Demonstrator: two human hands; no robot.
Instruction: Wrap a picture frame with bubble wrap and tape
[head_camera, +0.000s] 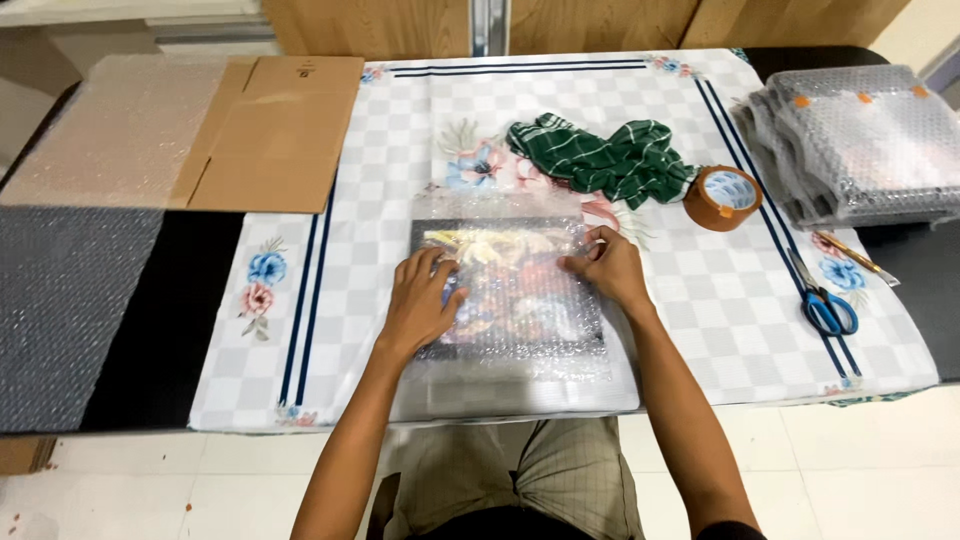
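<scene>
- The flat picture panel (505, 290), dark-edged with a multicoloured print, lies at the near centre of the table under a sheet of clear bubble wrap (520, 355) that overhangs it toward the near edge.
- The left hand (420, 300) lies palm-down on the wrap over the left part of the panel, fingers spread and extended; it presses flat and grips nothing.
- The right hand (608, 268) rests on the upper right part of the panel, fingers bent; the fingertips pinch or press the wrap at that corner, and which of the two cannot be told.
- A checked tablecloth (700, 330) with floral corners and dark blue border lines lies under the panel.
- A crumpled green striped cloth (605, 155) lies beyond the panel, just beside a roll of brown packing tape (722, 197).
- Blue-handled scissors (822, 300) lie near the right border of the tablecloth.
- A stack of bubble-wrapped flat items (860, 140) sits at the far right.
- A flattened cardboard box (272, 130) lies at the far left, with more bubble wrap sheeting (70, 290) beside it.
</scene>
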